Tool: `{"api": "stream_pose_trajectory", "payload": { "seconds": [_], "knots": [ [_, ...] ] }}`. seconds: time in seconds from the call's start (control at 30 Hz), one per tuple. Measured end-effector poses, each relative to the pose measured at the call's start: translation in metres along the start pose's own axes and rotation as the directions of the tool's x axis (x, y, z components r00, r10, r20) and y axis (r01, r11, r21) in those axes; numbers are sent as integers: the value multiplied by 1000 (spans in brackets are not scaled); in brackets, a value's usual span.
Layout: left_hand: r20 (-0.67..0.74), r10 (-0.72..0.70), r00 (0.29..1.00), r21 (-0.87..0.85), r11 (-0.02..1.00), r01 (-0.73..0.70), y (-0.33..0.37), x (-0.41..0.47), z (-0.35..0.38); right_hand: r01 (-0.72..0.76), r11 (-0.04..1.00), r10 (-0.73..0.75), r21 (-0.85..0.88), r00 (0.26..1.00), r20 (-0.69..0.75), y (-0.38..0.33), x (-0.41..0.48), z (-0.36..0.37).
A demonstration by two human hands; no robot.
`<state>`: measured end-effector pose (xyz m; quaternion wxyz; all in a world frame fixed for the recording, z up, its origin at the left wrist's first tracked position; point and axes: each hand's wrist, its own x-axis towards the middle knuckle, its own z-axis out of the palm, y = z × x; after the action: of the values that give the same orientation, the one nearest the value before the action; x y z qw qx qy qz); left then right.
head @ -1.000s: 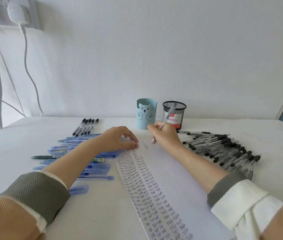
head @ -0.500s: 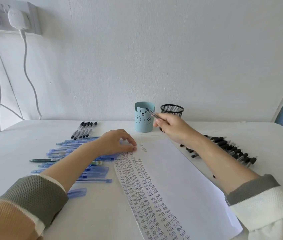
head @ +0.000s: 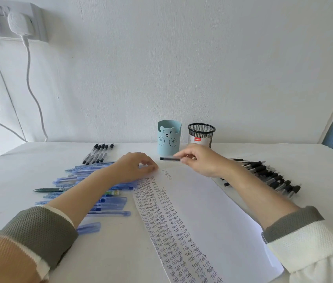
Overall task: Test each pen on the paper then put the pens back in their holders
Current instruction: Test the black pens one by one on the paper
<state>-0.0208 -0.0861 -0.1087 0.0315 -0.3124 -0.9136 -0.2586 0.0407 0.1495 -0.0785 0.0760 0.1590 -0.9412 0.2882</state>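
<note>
**Pen held level near the holders**

Blue pens [head: 92, 193] lie heaped at the left of the white table [head: 18, 164], with a row of black pens [head: 98, 153] behind them. The left hand [head: 135, 167], fingers loosely curled, rests its fingertips on the top corner of the paper [head: 212, 211]. The right hand [head: 200, 162] pinches a pen [head: 169, 159] held level with its dark end pointing left, just in front of the bear cup [head: 168, 139] and beside the mesh cup [head: 201, 134]. A pile of black pens [head: 267, 174] lies at the right. A white wall stands behind.

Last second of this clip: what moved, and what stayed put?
The right hand lifted the black pen off the paper and now pinches it level in front of the bear holder, dark end pointing left. Nothing was let go. The left hand stayed resting on the paper's top left corner; the blue pens and black-capped pens lie as before.
</note>
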Motion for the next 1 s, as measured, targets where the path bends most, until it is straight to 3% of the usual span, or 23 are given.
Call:
{"api": "stream_pose_trajectory", "payload": {
  "seconds": [0.1,0.23,0.37,0.43,0.5,0.63,0.73,0.87,1.0],
  "knots": [
    [-181,30,983,-53,998,-40,9,2,-2,-15,998,15,-58,1000,0,3,0,8],
    [-135,31,990,-212,976,-59,27,3,2,9,999,-4,36,990,-140,3,6,15],
    [-294,111,949,-81,987,-141,29,5,2,90,996,-88,2,975,-203,5,8,7],
    [-355,125,927,-43,988,-150,20,3,-10,79,995,-95,-63,946,-309,16,10,-6],
    [-410,79,909,-35,994,-102,6,-1,-26,-63,983,-12,-173,918,-397,34,8,-21],
    [-524,-84,847,-76,996,52,-23,-15,-51,-428,793,356,-433,903,-240,65,-10,-35],
    [-521,-139,842,-34,989,141,-45,-24,-60,-489,755,457,-437,870,-185,68,-11,-33],
    [-439,-319,840,-19,938,346,-65,-23,-55,-511,715,450,-478,859,-245,66,-9,-32],
    [-475,-326,817,6,928,374,-63,-15,-44,-500,676,414,-541,865,-282,69,-8,-31]
  ]
}}
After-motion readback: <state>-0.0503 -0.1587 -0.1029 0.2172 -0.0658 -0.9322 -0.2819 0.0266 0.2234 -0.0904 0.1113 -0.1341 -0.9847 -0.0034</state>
